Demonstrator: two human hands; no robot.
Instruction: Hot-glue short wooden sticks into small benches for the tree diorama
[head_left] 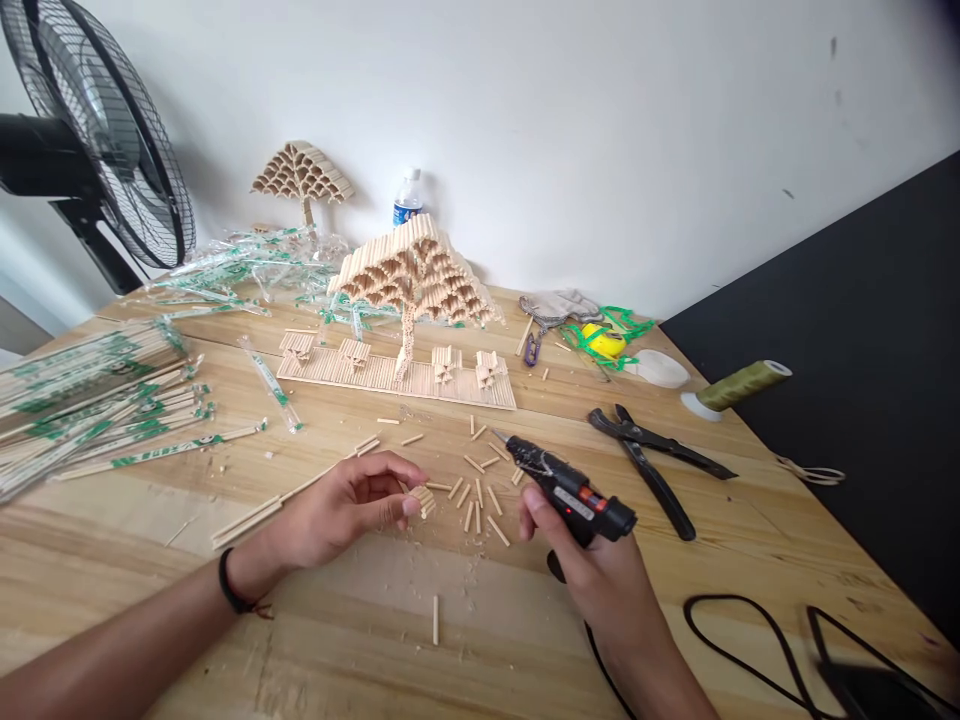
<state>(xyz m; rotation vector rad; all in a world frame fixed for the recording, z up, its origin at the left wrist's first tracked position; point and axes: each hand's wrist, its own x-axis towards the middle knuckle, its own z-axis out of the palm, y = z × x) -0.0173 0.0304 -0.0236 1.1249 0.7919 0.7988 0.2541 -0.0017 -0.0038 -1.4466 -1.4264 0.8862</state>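
Note:
My left hand (352,500) pinches a small bundle of short wooden sticks (424,501) between thumb and fingertips. Wrapped in my right hand (592,570) is a black hot glue gun (570,485), its nozzle pointing up and to the left. Several loose cut stick pieces (478,490) lie on the table between the hands, and a single piece (436,620) lies nearer to me. Behind them stands a tree model made of sticks (412,275) on a slatted base (390,382), with several small stick clusters (447,364) along it.
Wrapped chopsticks (97,400) are heaped at the left, near plastic wrappers (240,260) and a fan (97,130). A second stick tree (302,175) and a bottle (408,197) stand behind. Cutting pliers (652,460), a thread spool (746,388) and a black cable (750,610) lie right.

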